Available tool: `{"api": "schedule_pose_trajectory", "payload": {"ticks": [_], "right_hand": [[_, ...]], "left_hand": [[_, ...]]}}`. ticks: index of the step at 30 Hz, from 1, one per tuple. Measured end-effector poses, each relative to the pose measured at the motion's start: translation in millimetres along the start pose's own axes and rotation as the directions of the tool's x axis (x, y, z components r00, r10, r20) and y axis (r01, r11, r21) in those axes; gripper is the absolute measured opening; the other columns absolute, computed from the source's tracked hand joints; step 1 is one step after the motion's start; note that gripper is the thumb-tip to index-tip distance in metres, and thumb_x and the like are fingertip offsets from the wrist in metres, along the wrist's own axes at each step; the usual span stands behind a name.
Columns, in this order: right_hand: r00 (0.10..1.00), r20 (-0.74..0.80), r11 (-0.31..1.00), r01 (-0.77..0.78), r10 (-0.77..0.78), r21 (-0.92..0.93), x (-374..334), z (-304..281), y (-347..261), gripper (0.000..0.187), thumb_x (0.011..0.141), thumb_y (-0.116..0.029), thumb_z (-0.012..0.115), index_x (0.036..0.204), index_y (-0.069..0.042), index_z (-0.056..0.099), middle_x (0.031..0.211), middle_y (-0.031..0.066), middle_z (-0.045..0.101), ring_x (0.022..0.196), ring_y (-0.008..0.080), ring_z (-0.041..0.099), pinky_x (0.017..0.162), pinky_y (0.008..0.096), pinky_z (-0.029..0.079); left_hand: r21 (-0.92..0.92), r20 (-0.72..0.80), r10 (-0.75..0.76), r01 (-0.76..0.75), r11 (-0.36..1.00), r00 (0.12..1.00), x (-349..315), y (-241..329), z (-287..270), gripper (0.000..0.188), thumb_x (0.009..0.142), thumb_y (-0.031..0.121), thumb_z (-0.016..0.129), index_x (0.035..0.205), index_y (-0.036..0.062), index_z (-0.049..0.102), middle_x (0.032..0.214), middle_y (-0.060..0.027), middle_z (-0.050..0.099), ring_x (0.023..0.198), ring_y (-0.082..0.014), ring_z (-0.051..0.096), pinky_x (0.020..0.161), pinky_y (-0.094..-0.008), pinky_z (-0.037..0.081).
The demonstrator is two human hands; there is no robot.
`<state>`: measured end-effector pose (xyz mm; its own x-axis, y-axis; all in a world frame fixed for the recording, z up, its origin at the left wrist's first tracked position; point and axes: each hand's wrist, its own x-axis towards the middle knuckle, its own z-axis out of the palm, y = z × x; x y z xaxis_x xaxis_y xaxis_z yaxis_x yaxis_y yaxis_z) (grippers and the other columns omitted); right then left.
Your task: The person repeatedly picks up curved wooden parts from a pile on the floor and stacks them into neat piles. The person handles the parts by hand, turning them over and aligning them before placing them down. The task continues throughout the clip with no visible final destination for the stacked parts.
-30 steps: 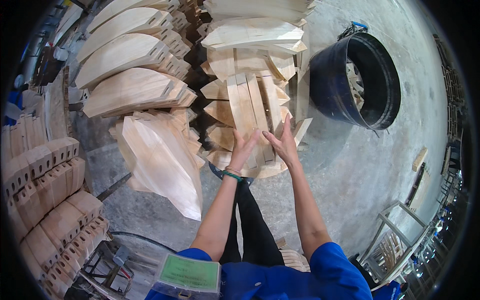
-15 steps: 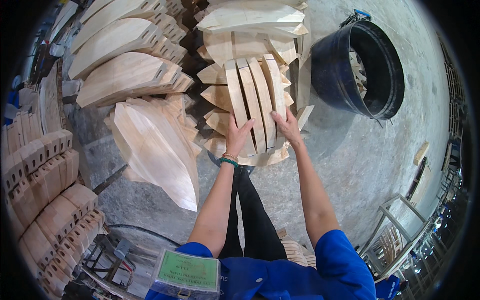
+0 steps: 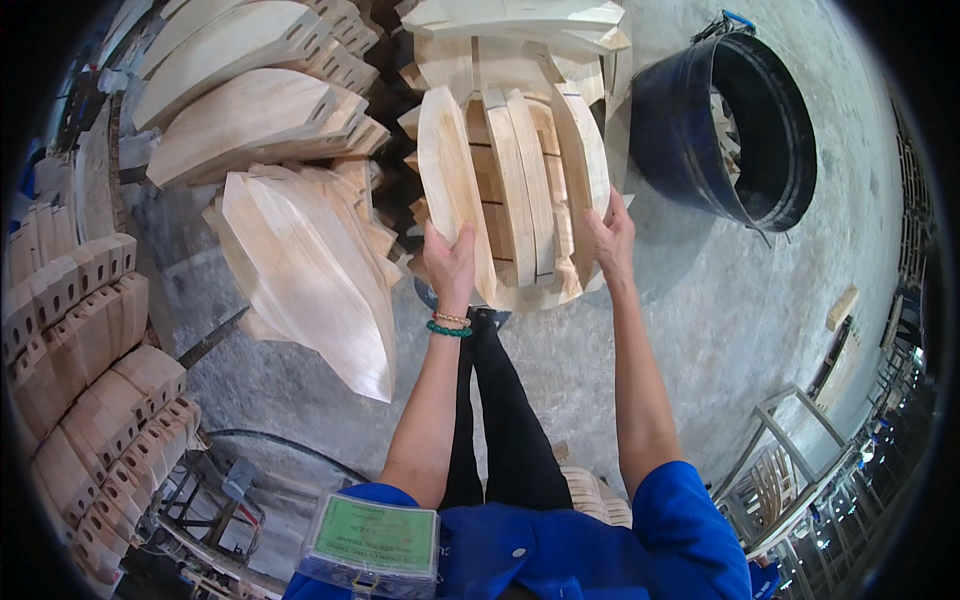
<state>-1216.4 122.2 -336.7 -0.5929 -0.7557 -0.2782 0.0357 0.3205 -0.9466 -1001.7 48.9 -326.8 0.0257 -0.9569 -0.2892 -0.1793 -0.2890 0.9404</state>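
My left hand [image 3: 449, 265] grips the lower end of a curved wooden piece [image 3: 447, 180], thumb on its inner face. On the other side, my right hand [image 3: 612, 240] is closed on a second curved wooden piece [image 3: 583, 170], low on its outer edge. Between them two more curved pieces [image 3: 522, 190] stand side by side, untouched by either hand. All rest on a stack of pale curved wooden parts [image 3: 445, 62], whose pointed ends show at the left. The fingers under the outer pieces are partly hidden.
A black bucket [image 3: 690, 130] with wood scraps inside stands at the right. Stacked curved boards [image 3: 255, 125] and a leaning pile [image 3: 310, 270] lie at the left. Slotted wooden parts [image 3: 75, 380] fill the far left. A wooden frame [image 3: 780, 440] stands at the lower right.
My hands have moved apart, the left one leftward and the right one rightward, each with an outer curved piece. Gaps have opened beside the two middle pieces.
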Motion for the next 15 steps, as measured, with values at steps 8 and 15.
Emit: {"api": "schedule_pose_trajectory", "payload": {"ticks": [8,15], "right_hand": [[0.983,0.169,0.984,-0.045,0.074,-0.172,14.6,1.6,17.7,0.067,0.089,-0.031,0.065,0.143,-0.002,0.037,0.138,0.0205,0.05,0.126,0.0265,0.049,0.103,0.0343,0.038],[0.953,0.3,0.951,0.046,0.05,-0.306,-49.6,18.5,-81.9,0.09,0.078,-0.035,0.075,0.147,-0.001,0.028,0.141,0.0253,0.043,0.132,0.0333,0.043,0.108,0.0389,0.034]], "left_hand": [[0.26,0.079,-0.229,0.202,0.944,0.97,15.0,-21.3,1.7,0.037,0.078,0.02,0.067,0.102,-0.0052,0.054,0.095,-0.018,0.067,0.086,-0.027,0.065,0.078,-0.0378,0.049],[-0.277,0.149,-0.335,0.365,0.889,0.93,-30.8,58.7,-17.0,0.031,0.087,0.015,0.065,0.108,-0.0029,0.051,0.105,-0.0099,0.061,0.094,-0.0147,0.059,0.082,-0.0311,0.049]]}}
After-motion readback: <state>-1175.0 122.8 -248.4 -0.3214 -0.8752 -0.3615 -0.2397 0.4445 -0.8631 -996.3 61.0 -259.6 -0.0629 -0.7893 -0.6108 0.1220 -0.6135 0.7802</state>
